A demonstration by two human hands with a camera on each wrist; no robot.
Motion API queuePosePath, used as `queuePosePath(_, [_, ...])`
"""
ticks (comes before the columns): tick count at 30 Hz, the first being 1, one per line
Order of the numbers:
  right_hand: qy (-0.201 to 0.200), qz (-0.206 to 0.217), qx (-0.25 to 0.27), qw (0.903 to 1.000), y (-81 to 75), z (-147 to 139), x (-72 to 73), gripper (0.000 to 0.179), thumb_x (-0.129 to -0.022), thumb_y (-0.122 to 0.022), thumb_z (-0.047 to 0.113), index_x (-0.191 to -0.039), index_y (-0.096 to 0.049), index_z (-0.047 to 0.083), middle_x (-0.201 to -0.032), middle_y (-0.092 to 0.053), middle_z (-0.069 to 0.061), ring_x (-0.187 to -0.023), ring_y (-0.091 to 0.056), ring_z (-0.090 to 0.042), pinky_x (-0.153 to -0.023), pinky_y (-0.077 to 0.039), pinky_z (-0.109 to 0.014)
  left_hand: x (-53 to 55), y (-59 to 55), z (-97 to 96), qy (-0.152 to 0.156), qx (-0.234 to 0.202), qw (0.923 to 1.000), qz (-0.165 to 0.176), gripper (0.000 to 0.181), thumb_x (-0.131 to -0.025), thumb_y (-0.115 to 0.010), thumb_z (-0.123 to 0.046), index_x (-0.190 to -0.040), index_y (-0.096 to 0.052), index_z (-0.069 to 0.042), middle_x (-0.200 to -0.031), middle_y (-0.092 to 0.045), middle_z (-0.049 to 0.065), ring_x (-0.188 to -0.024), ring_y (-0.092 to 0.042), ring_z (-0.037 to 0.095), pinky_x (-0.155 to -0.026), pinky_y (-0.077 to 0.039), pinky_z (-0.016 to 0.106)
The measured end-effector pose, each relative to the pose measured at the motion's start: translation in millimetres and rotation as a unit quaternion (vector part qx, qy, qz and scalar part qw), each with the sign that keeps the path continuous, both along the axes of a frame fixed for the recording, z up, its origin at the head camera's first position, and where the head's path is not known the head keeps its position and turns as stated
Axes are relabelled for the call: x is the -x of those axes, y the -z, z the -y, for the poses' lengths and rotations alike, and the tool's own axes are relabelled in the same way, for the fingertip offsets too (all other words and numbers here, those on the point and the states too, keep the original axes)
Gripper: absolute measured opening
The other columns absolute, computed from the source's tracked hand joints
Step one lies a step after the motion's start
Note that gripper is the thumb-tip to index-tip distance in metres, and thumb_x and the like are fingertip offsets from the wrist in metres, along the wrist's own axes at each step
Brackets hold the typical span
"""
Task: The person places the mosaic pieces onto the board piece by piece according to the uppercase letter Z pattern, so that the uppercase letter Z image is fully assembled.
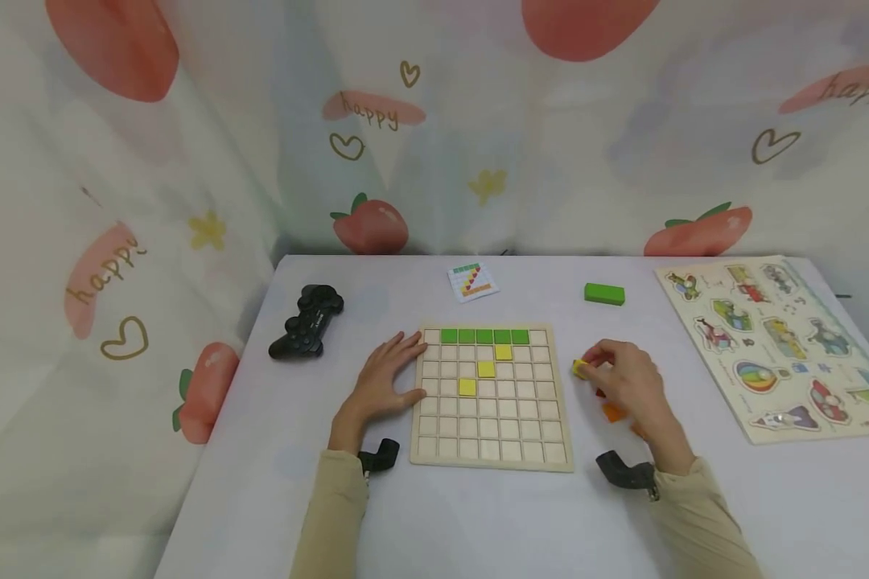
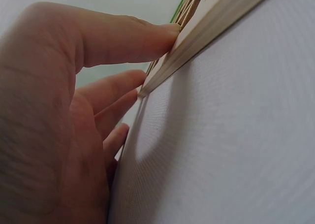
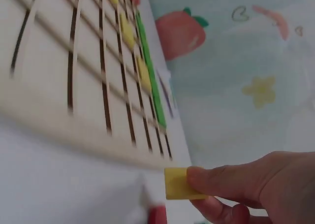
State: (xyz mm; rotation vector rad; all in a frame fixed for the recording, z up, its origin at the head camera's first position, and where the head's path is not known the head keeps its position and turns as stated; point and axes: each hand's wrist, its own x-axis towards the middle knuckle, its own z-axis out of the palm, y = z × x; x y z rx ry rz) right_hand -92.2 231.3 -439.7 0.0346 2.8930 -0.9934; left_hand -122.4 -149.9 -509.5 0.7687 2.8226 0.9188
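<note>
A wooden grid board [image 1: 492,454] lies flat on the white table, with a row of green square tiles [image 1: 483,336] near its far edge. Three yellow tiles [image 1: 486,369] run diagonally below that row. At the board's left edge rests my left hand [image 1: 382,384], fingers spread, its thumb and fingertips touching the rim [image 2: 197,32]. Just off the right edge, my right hand [image 1: 626,382] pinches a yellow square tile [image 3: 178,183] between thumb and fingers. Orange tiles [image 1: 612,412] lie beneath the right hand, partly hidden by it, and a red piece [image 3: 157,215] shows there too.
Behind the board lies a small pattern card [image 1: 473,281]. A black game controller [image 1: 307,322] sits at the left, and a green block [image 1: 604,293] at the back right. An animal picture puzzle board [image 1: 782,346] covers the table's right side. A patterned curtain [image 1: 478,161] hangs behind.
</note>
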Motion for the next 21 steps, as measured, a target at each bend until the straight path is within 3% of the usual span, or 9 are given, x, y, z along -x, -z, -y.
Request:
queuePosePath(3, [-0.055,-0.006,0.054,0.997,4.8,43,0.9,0.011,-0.087,-0.072,0.012,-0.094,-0.073,0.003,-0.083,-0.068,-0.006,-0.067,-0.054,-0.018,-0.057,-0.043,-0.028,-2.5,3.7,2.1,-0.006,0.002,1.0,0.004,0.078,-0.08,-0.066,-0.041,-0.151,-0.043,-0.017,-0.161,-0.028,-0.002,-0.15,-0.016,0.025,-0.12,-0.012,0.051])
queuePosePath(6, [-0.137,0.009,0.098,0.9856,12.5,89,0.3,0.007,-0.087,-0.073,0.01,-0.092,-0.075,0.006,-0.085,-0.069,-0.001,-0.071,-0.056,-0.015,-0.061,-0.048,-0.026,-3.3,5.7,4.1,-0.012,-0.002,0.9999,-0.003,0.077,-0.08,-0.066,-0.041,-0.15,-0.044,-0.017,-0.161,-0.029,-0.003,-0.15,-0.017,0.025,-0.12,-0.013,0.051])
queuePosePath(10, [-0.208,0.023,0.09,0.9736,21.3,135,-3.6,0.003,-0.087,-0.073,0.011,-0.089,-0.076,0.01,-0.083,-0.067,0.005,-0.072,-0.057,-0.009,-0.064,-0.049,-0.027,-2.9,6.3,4.5,-0.009,-0.003,0.9999,-0.006,0.077,-0.08,-0.065,-0.042,-0.15,-0.043,-0.017,-0.161,-0.029,-0.002,-0.15,-0.017,0.024,-0.12,-0.012,0.051])
queuePosePath(14, [-0.219,0.015,0.051,0.9743,26.0,154,-6.3,0.004,-0.087,-0.073,0.011,-0.085,-0.076,0.013,-0.083,-0.064,0.008,-0.073,-0.055,-0.007,-0.067,-0.049,-0.028,-2.4,5.2,3.0,-0.003,-0.003,1.0,-0.001,0.077,-0.081,-0.065,-0.043,-0.15,-0.043,-0.017,-0.161,-0.029,-0.001,-0.15,-0.016,0.025,-0.12,-0.011,0.051])
queuePosePath(21, [-0.227,0.023,0.045,0.9727,25.3,153,-5.4,0.008,-0.082,-0.08,0.019,-0.087,-0.077,0.014,-0.085,-0.063,0.007,-0.075,-0.056,-0.007,-0.068,-0.049,-0.029,0.8,2.8,1.1,0.0,0.014,0.9999,0.002,0.078,-0.083,-0.063,-0.046,-0.152,-0.04,-0.02,-0.162,-0.025,-0.006,-0.151,-0.013,0.021,-0.121,-0.011,0.049])
